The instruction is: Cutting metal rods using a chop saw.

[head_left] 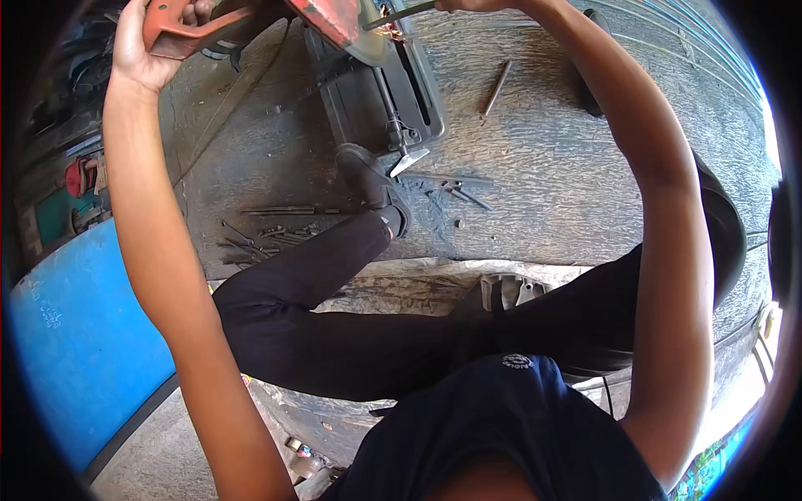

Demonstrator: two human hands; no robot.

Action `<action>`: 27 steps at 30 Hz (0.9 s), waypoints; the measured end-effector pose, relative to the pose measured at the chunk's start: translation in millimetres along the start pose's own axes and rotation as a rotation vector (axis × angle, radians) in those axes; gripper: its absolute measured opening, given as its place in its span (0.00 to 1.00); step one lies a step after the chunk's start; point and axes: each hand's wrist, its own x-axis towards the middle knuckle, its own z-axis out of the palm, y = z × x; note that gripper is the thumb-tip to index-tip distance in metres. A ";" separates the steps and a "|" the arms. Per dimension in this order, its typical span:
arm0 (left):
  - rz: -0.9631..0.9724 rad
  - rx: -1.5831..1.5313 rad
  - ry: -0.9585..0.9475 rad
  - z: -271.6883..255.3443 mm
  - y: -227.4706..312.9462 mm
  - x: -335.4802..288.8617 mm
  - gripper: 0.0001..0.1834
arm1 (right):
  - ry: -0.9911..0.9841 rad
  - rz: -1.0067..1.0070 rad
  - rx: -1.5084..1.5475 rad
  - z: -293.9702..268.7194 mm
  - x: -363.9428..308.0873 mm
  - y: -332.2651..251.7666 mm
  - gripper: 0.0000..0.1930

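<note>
At the upper left my left hand (138, 52) is wrapped round the orange handle (200, 32) of a cut-off saw, with fingertips showing through the grip. The saw's red guard (327, 18) and round cutting disc (370, 48) are beside it, over the dark metal base (349, 107). My right hand (486, 3), cut off by the top edge, holds a thin metal rod (404, 14). The rod's far end meets the disc, where orange sparks (388, 23) show. A clamp screw with a crank (409, 160) is at the base's near end.
One short metal rod (498, 87) lies right of the saw. Small cut pieces (464, 194) and a heap of rods (266, 242) lie on the worn floor. My shoe (368, 177) is close to the base. A blue panel (92, 334) stands at left; long rods (702, 42) lie upper right.
</note>
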 end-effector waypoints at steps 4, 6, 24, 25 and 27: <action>0.007 -0.009 0.005 4.5 -4.2 -2.9 0.21 | -0.005 0.025 0.004 2.6 -6.0 -6.4 0.20; 0.012 -0.025 0.015 6.0 -4.1 -3.2 0.21 | -0.012 0.047 -0.019 -1.6 -6.1 -8.6 0.20; -0.010 -0.011 0.039 3.3 -2.5 -0.7 0.22 | -0.008 0.082 -0.014 -3.1 -4.8 -15.6 0.19; -0.014 -0.012 0.039 3.5 -2.3 -0.6 0.23 | -0.011 0.087 -0.003 -3.5 -5.5 -15.2 0.19; -0.019 -0.016 0.029 3.1 -2.1 -0.3 0.23 | -0.005 0.071 0.008 -2.8 -6.3 -13.6 0.19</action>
